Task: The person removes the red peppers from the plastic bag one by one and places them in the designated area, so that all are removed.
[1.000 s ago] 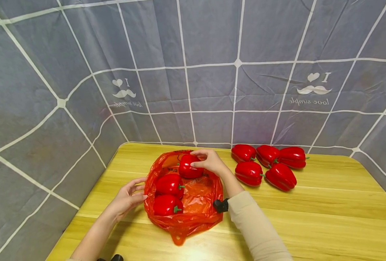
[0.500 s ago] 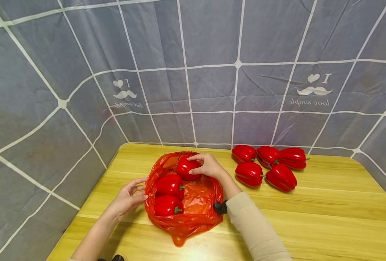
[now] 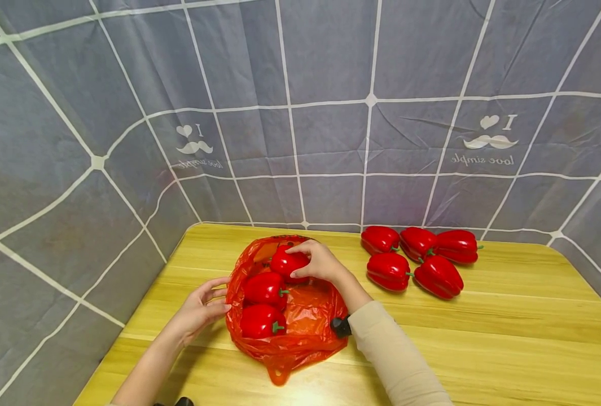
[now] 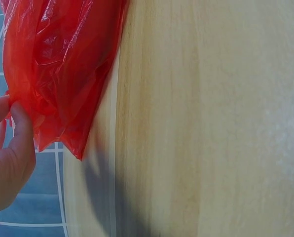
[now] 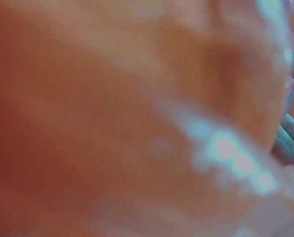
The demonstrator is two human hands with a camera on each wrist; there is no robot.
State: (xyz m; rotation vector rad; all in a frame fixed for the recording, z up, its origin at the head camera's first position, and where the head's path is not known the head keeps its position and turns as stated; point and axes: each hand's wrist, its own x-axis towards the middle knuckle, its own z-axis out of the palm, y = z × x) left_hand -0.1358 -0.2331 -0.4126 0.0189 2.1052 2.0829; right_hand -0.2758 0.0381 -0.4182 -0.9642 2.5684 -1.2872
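Pepper [image 3: 282, 262] lay between the curled fingers and thumb of the right hand [image 3: 323, 262], inside the bag [image 3: 310, 318] toward its far wall; the left hand [image 3: 202, 309] pinched the bag's left rim. Partly covered by that gripping hand, the pepper was glossy red; the bag was thin, crinkled, red plastic. One bag stood left of the tabletop's [image 3: 508, 327] middle, holding three peppers, including two green-stemmed ones [image 3: 263, 288]. Five other peppers [image 3: 438, 276] lay grouped near the far edge.

Left hand [image 3: 198, 311] half-curled, right hand [image 3: 320, 263] gripping
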